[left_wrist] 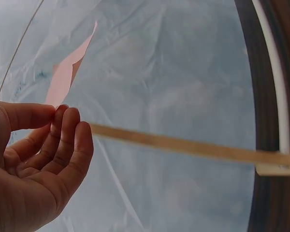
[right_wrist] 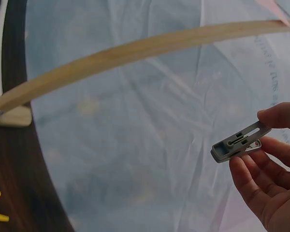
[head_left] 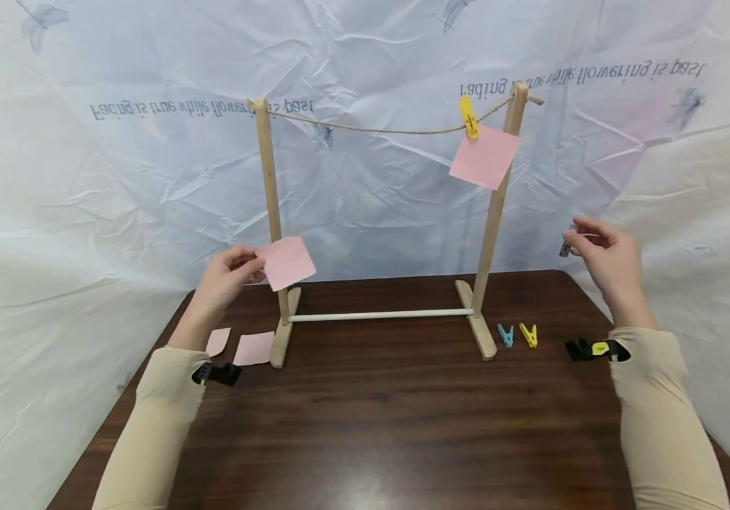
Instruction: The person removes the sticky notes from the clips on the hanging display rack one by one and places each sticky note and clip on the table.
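Observation:
My left hand (head_left: 227,278) pinches a square pink paper (head_left: 286,263) by its edge, in front of the left post of a wooden stand (head_left: 269,177). In the left wrist view the paper (left_wrist: 63,79) stands up from between thumb and index finger. On the right, my right hand (head_left: 614,262) holds a grey clothespin (right_wrist: 238,142) between thumb and fingers, beyond the stand's right post. A rope (head_left: 371,130) sags between the post tops. Near its right end a yellow clothespin (head_left: 468,117) grips another pink paper (head_left: 485,157), which hangs tilted.
Two more pink papers (head_left: 254,349) lie at the table's left, beside the stand's left foot. A blue clothespin (head_left: 505,336) and a yellow one (head_left: 529,336) lie right of the right foot. A white bar (head_left: 380,314) joins the feet on the dark table (head_left: 365,418).

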{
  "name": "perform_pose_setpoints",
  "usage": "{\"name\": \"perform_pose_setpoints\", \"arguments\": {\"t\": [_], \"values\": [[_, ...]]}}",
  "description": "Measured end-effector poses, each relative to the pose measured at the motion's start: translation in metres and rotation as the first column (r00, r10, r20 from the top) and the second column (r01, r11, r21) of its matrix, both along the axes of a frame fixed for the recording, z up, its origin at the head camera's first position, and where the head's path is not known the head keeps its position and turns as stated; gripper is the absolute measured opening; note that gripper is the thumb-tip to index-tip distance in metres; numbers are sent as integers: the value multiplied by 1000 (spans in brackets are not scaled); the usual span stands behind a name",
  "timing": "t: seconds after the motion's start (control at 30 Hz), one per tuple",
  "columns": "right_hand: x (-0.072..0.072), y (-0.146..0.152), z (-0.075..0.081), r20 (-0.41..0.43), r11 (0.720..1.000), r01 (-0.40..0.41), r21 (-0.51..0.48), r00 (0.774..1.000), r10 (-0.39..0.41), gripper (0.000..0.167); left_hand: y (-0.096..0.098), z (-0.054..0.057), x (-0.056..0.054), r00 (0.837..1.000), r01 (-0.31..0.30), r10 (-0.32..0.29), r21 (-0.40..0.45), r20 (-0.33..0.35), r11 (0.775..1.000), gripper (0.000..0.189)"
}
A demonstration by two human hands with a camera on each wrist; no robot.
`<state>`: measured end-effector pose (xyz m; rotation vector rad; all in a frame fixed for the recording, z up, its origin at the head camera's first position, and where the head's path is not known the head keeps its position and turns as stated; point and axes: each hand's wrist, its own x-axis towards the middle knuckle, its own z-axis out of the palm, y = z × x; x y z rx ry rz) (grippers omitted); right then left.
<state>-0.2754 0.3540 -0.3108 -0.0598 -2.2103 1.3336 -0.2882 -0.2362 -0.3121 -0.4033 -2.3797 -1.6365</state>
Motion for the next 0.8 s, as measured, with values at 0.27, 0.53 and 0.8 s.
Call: {"name": "perform_pose_setpoints", "arguments": {"t": [0.27,0.53,0.8], "values": [[3,21,-30,112,997,5,76,994,-13,63,-26,-17,9,998,-40,42,-50,47,998,39],[-2,31,-60,235,985,-33,168,972,-8,70,-42,-40,26,987,-42,64,-149,145,988,48],[-5,40,-86,258,970,-49,236,966,-14,67,-57,-72,35,981,-17,63,-236,186,972,45]]}}
